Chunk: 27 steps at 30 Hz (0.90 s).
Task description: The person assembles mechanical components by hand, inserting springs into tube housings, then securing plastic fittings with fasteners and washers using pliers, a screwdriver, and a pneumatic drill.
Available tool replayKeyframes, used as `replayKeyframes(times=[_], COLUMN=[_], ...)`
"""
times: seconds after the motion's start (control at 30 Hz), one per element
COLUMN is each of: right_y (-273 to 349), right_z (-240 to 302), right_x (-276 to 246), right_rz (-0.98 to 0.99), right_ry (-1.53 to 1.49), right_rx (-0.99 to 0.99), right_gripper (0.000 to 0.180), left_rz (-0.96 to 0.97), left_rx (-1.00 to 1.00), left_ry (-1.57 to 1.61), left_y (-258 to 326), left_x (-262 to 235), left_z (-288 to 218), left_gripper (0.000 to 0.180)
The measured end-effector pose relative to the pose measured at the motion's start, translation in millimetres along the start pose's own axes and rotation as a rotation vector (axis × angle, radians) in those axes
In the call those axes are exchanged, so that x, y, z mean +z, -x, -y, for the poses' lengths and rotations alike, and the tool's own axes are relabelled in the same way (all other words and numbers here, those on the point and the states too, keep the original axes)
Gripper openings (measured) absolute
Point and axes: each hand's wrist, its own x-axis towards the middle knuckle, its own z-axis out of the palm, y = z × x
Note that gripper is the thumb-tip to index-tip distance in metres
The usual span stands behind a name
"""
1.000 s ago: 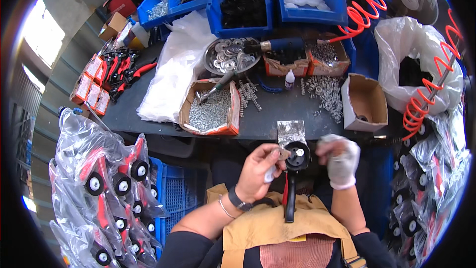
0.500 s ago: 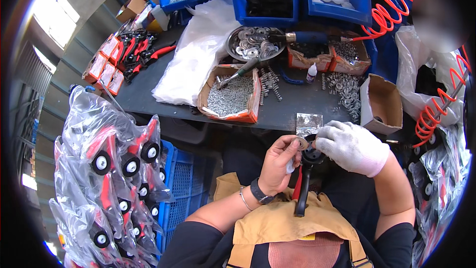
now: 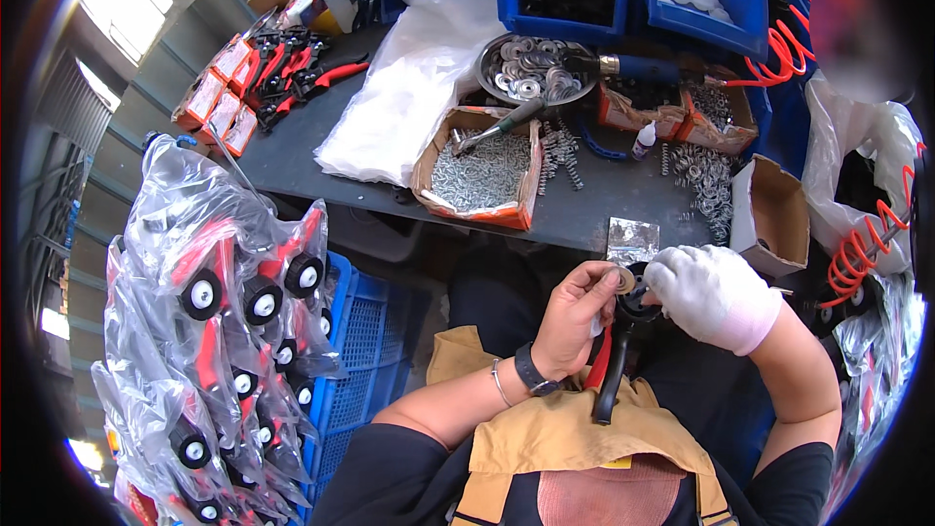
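At the far left a heap of clear plastic bags hangs, each holding a red-and-black tool with a white-hubbed black wheel. Beside it stands a blue plastic crate. Above, on the dark workbench, lie small red-and-white boxes and a pile of loose red-handled tools. Further right a crumpled sheet of clear plastic spreads over the bench, touching a cardboard box of small silver screws, with a metal-tipped tool lying across its rim.

Below the bench edge, over the person's lap, the bare left hand is curled, its fingertips pinching a small round washer against the top of a black-and-red wheeled tool, whose handle hangs down toward the tan apron. A dark watch sits on that wrist. The gloved right hand is closed round the tool's round black head from the other side, so most of the head is hidden.

Above the hands, a small shiny plastic packet lies at the bench edge. Behind it are a round metal bowl of washers, scattered springs, a small white dropper bottle and loose metal parts. Blue bins line the back. At the right stand an open cardboard box, a coiled orange air hose and more plastic bags.
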Motion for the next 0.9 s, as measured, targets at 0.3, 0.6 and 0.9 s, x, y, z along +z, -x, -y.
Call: replayKeyframes(times=[0.3, 0.6, 0.9], right_y=[7, 11, 51], right_z=[-6, 23, 14], right_x=[-5, 37, 96], right_rz=[-0.113, -0.870, -0.717], right_ry=[-0.261, -0.832, -1.444], right_rx=[-0.003, 0.335, 0.535], right_gripper=[0.022, 0.054, 0.074], left_rz=[-0.004, -0.033, -0.096], left_rx=[0.048, 0.065, 0.088], left_ry=[-0.032, -0.039, -0.112], left_y=[1, 1, 6], left_x=[-1, -2, 4], left_z=[-2, 2, -3], left_gripper=[0.009, 0.010, 0.009])
